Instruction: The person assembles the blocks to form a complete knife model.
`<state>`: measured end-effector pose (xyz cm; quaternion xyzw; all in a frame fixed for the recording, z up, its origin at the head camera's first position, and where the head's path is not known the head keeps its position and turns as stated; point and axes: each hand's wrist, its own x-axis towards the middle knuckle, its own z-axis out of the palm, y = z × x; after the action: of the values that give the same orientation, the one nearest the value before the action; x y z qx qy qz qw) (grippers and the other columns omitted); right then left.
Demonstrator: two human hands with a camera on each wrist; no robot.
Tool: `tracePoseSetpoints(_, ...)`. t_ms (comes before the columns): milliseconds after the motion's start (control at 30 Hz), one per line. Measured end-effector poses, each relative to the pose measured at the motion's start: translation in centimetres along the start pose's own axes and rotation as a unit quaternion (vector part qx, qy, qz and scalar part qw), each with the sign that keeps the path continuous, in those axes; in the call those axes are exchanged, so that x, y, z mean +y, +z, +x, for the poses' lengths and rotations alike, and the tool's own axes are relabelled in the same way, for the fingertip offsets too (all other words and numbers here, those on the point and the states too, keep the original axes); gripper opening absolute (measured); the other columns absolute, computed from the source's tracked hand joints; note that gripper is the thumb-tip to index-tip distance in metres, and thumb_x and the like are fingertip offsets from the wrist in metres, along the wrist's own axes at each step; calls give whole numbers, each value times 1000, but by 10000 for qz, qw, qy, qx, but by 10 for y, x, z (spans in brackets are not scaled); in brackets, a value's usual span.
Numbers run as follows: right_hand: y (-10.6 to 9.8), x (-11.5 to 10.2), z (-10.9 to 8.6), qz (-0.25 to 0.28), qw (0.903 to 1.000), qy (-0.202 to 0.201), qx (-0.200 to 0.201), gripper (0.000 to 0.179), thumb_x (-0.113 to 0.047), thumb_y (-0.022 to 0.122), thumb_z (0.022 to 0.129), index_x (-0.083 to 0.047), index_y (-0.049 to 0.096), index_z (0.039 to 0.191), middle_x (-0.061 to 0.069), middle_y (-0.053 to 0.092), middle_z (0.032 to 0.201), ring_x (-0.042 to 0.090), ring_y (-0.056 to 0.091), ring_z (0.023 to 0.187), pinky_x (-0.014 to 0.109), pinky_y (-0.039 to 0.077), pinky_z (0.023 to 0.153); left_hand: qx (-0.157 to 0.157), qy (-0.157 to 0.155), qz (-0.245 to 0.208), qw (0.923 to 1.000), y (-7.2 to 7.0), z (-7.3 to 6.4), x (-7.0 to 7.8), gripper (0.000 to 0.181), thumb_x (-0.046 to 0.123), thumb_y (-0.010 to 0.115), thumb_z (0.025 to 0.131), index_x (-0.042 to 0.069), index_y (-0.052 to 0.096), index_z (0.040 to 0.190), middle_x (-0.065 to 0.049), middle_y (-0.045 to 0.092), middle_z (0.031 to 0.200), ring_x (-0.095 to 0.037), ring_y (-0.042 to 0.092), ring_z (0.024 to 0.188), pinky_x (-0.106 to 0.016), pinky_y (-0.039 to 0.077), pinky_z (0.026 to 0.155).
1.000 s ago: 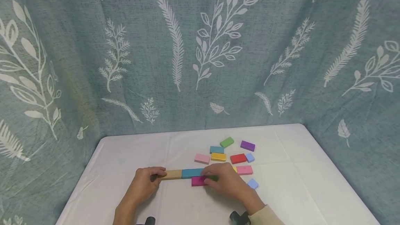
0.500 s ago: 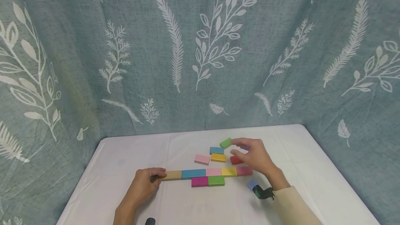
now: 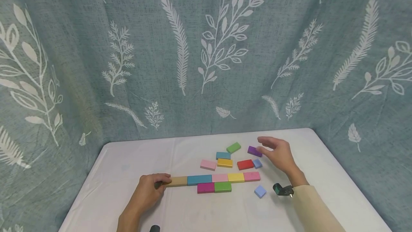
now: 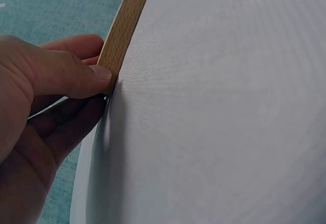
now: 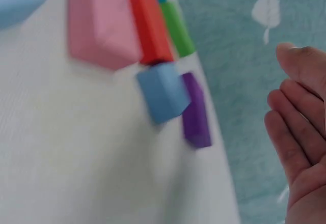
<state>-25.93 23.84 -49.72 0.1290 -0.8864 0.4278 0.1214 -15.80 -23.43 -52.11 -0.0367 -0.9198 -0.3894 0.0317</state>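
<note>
My left hand pinches the left end of a natural-wood block between thumb and fingers; the wrist view shows its grain. That block begins a row with a long blue block, a light pink block, a yellow block and a darker pink block. Against the row's near side lie a magenta block and a green block. My right hand holds nothing, fingers extended, its thumb overlapping the purple block in the head view.
Behind the row lie loose blocks: pink, orange-yellow, teal, light green, red and small blue. Another small blue block lies near the row's right end. A patterned curtain hangs behind the table.
The right hand let go of the green block beside the magenta one, then moved right and back to near the purple block. The left hand stays on the wooden block.
</note>
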Motion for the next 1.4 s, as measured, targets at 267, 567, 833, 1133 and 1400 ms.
tracePoseSetpoints(267,5,28,-4,403,9975,573,-64,42,-18,84,99,-3,73,137,18,76,137,40,71,132,53,59,111,13,25,55,10000,0,0,-1,32,-13,81,86,16,86,97,-4,83,121,-36,74,127,-58,58,114)
tracePoseSetpoints(567,15,44,-5,575,9946,861,-53,41,-13,83,98,-5,73,137,16,76,138,36,73,131,50,59,113,10,-53,77,10000,0,-1,1,32,-13,81,86,17,86,97,-4,83,121,-36,74,128,-59,57,115)
tracePoseSetpoints(833,21,49,-3,420,9951,885,-120,41,-8,82,97,-5,73,137,17,76,138,37,73,130,52,59,114,-6,-71,24,10000,-1,0,1,33,-14,80,87,17,86,97,-4,83,121,-37,74,128,-59,58,114)
tracePoseSetpoints(1133,21,45,-4,207,9961,836,-197,40,-3,80,96,-5,74,136,17,76,138,37,73,131,53,59,114,-36,-108,29,9999,-3,1,2,34,-14,79,87,18,85,96,-4,83,121,-37,74,128,-59,57,114)
tracePoseSetpoints(1400,16,37,-7,91,9970,762,-33,37,-5,81,97,-5,75,134,16,78,134,37,75,127,54,60,112,-72,-90,95,9999,-4,2,3,32,-13,79,88,18,85,97,-5,83,121,-37,74,128,-61,57,115)
